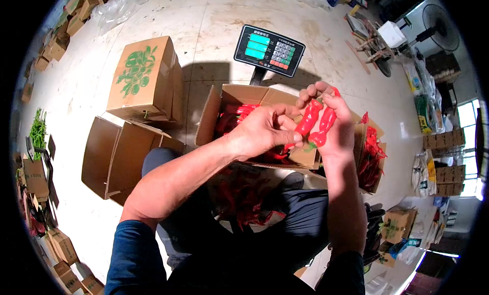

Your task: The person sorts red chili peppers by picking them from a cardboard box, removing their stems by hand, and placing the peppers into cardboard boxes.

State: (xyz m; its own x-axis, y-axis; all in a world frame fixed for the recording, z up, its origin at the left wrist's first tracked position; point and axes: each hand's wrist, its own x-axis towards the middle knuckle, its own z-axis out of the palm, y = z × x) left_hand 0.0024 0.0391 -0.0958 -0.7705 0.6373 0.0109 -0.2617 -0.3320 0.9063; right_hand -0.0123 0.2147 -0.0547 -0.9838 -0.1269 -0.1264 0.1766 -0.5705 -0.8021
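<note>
My left hand [266, 130] pinches a red chili pepper [308, 117] between thumb and fingers. Facing it, my right hand [337, 124] is cupped palm-up, with another red pepper [321, 133] lying across it, its green stem end pointing down. A further red tip shows by the right fingers. Both hands are above an open cardboard box [239, 95], which has red peppers [232, 118] at its left side. Part of that box is hidden behind my hands and left forearm. Between my knees is a heap of red peppers [244, 195].
A digital scale display [270, 49] stands behind the box. More red peppers [373, 157] fill a carton at the right. To the left are a closed printed carton [140, 78] and an open carton [102, 155]. A fan [439, 27] stands far right.
</note>
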